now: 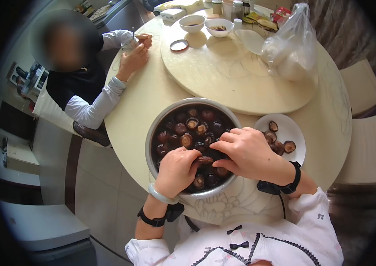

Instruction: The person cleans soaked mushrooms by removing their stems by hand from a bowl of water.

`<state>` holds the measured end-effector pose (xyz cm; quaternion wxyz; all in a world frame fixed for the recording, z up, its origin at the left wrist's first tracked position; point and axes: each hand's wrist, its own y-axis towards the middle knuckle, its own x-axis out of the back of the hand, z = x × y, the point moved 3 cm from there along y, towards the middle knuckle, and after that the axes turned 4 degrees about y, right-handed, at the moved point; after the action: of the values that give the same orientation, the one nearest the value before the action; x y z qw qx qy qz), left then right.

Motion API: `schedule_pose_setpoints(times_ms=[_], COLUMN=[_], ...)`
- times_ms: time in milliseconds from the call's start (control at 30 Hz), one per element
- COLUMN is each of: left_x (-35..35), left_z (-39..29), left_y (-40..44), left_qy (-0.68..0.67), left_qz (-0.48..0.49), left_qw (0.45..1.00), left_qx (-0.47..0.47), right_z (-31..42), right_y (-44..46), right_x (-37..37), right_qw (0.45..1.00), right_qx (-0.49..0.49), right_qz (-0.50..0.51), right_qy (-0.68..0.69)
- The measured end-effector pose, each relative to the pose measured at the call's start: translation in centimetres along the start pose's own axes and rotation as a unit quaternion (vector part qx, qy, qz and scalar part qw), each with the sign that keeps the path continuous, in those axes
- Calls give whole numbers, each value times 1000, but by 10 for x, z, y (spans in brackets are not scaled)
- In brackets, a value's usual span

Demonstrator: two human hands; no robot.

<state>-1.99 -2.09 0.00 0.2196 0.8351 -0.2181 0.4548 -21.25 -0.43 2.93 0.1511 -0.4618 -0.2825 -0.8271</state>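
A round metal bowl (149, 133) holds dark liquid with several brown mushrooms (186, 140) in it. Over its near left part, my left hand (176, 168) has its fingers closed at one end of a reddish-brown mushroom (205, 160). From the right, my right hand (245, 153) reaches over the bowl, thumb and fingers apart near the same mushroom; no object shows between them. A white plate (298, 133) with several mushrooms (289, 146) stands right of the bowl, partly hidden behind my right hand.
Across the round table (139, 106) stands a raised turntable (223, 91) with two small bowls (218, 28), a lid (179, 45), jars and a plastic bag (292, 48). At the left a seated person holds a glass jar (130, 43). Chairs (365, 148) stand at the right.
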Motion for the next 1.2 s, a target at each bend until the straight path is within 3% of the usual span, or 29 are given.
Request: schedule_pose_setpoints(times_ms=[100, 167, 233, 433, 633, 767, 900, 1067, 1200], left_x=[-2, -1, 4, 8, 12, 6, 3, 6, 7], left_z=[-1, -2, -3, -3, 0, 1, -6, -4, -1], left_y=[1, 2, 5, 2, 1, 1, 4, 4, 1], left_qy=[85, 73, -73, -117, -139, -76, -8, -103, -73], left_qz=[47, 33, -46, -53, -80, -67, -19, -30, -36], left_qw=[995, 997, 994, 990, 987, 995, 999, 993, 996], left_qx=[-15, -18, -60, -58, 27, -9, -43, -51, -30], right_z=[4, 6, 5, 1, -4, 1, 3, 4, 8], right_y=[-2, -3, -2, -3, -4, -4, -4, -1, -1], right_x=[-7, -13, -14, -9, -2, -12, -16, -3, 16], right_qw=[999, 998, 999, 999, 999, 991, 991, 998, 995], right_qx=[10, 11, 10, 13, 11, 8, 21, 22, 24], right_qz=[31, 37, 23, 35, 26, 46, 78, -38, -86], right_qy=[-4, -40, -28, -16, -16, -122, -109, 49, 37])
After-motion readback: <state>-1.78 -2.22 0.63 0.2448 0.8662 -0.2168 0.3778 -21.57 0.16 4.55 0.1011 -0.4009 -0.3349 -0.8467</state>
